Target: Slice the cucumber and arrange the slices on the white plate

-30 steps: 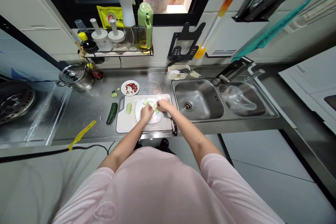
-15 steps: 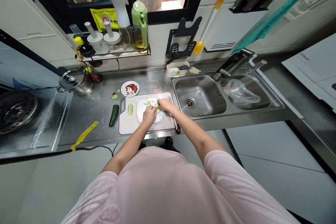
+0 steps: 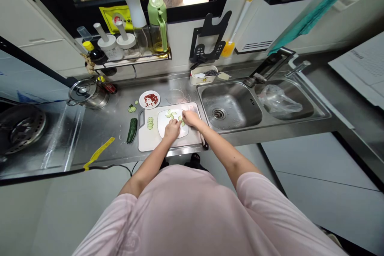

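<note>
The left hand (image 3: 172,130) and right hand (image 3: 191,118) sit close together, fingers curled over cucumber slices (image 3: 171,114) on a white plate (image 3: 163,128) on the cutting board (image 3: 168,145). Whether either grips a slice is hidden. A cucumber half (image 3: 131,131) lies on the tabletop (image 3: 111,136)

A lidded steel pot (image 3: 88,94) stands on the counter (image 3: 99,132).
</note>
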Available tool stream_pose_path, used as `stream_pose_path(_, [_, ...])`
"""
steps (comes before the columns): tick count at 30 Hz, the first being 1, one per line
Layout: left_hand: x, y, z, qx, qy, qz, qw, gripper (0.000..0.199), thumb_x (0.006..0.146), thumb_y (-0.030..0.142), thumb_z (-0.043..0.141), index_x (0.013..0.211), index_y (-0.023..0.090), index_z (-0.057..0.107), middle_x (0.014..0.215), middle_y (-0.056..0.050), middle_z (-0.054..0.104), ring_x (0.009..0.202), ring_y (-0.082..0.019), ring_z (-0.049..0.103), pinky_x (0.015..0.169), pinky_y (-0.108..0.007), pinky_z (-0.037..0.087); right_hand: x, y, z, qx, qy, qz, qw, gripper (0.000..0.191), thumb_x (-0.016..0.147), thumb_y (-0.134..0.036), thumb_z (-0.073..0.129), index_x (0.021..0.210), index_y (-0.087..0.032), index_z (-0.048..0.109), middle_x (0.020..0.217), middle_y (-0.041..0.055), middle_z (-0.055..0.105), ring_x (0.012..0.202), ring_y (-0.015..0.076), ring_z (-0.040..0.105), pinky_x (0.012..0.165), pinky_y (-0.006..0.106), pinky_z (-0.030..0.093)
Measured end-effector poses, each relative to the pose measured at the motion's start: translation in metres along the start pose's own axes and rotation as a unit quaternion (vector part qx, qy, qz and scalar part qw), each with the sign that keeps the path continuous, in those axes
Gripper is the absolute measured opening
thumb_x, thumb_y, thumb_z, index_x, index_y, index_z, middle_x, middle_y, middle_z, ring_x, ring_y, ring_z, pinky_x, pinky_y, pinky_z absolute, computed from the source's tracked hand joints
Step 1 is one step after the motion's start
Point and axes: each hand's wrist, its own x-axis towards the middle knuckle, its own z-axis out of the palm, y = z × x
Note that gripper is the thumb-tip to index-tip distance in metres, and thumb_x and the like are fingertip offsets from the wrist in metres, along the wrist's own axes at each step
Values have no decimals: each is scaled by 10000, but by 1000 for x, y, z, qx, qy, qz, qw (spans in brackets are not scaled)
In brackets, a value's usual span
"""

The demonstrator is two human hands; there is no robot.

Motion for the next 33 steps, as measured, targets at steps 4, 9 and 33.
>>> stream_pose_path(4, [1, 0, 1, -3, 1, 7, 1000, 392, 879, 170, 433, 1228, 258, 587, 1053, -104, 542, 1010, -234, 464, 774, -321, 426, -5, 6, 2, 8, 5, 24, 1000, 224, 902, -256, 479, 1077, -168, 588, 1055, 124, 654, 953, 225, 593, 768, 273, 391])
stream_pose_path(9, [2, -1, 1, 7, -8, 6, 1000, 385, 888, 168, 424, 1222, 268, 588, 1063, -99, 539, 1019, -223, 465, 776, -306, 419, -8, 8, 8, 16, 6, 24, 1000, 219, 910, -248, 466, 1075, -165, 584, 1042, 119, 653, 936, 219, 588, 764, 273, 386])
stream_pose_path(33, [-1, 0, 4, 38, 24, 12, 999, 358, 887, 192, 449, 1203, 285, 588, 1201, -63, 546, 1102, -229, 431, 806, -319, 451, -17, 20, 52, 178, 158, 27, 971, 192, 842, -159, 485, 996, -168, 598, 879, 62, 644, 810, 191, 556, 726, 263, 382])
